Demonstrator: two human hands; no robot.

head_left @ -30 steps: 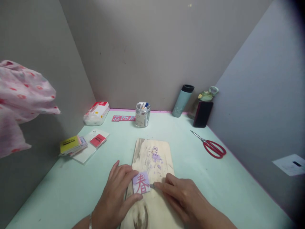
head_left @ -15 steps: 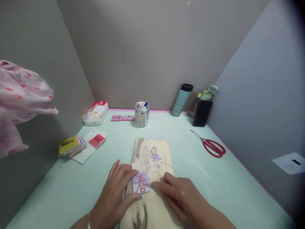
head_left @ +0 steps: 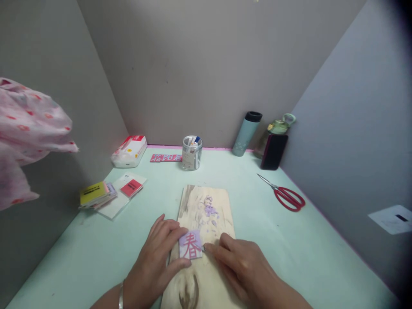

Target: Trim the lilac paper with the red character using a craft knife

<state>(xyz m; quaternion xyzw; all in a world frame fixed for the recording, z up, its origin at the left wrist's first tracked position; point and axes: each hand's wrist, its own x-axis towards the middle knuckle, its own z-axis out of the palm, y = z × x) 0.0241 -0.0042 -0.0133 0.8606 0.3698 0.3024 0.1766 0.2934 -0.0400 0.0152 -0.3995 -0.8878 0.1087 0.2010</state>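
A small square carving block [head_left: 190, 245], purple-white with a red character on it, lies on a wooden board [head_left: 214, 270]. My left hand [head_left: 156, 253] holds the block down, with the index finger at its top left corner and the thumb at its lower edge. My right hand [head_left: 240, 262] is closed on a thin carving knife [head_left: 204, 247]; only its short metal tip shows, at the block's right edge, and the handle is hidden in the fingers. Purple shavings [head_left: 210, 210] lie on the board above the block.
Red-handled scissors [head_left: 289, 198] lie at right. Behind are a phone [head_left: 274, 152], a blue tumbler [head_left: 247, 134], a green-lidded bottle [head_left: 278, 126], a pen jar [head_left: 192, 154], red character strips [head_left: 165, 158] and a tissue pack [head_left: 129, 151]. Colored pads [head_left: 95, 195] are at left.
The knife tip has shifted very slightly upward along the block's right edge. Both hands keep nearly the same place, and the block stays under the left hand.
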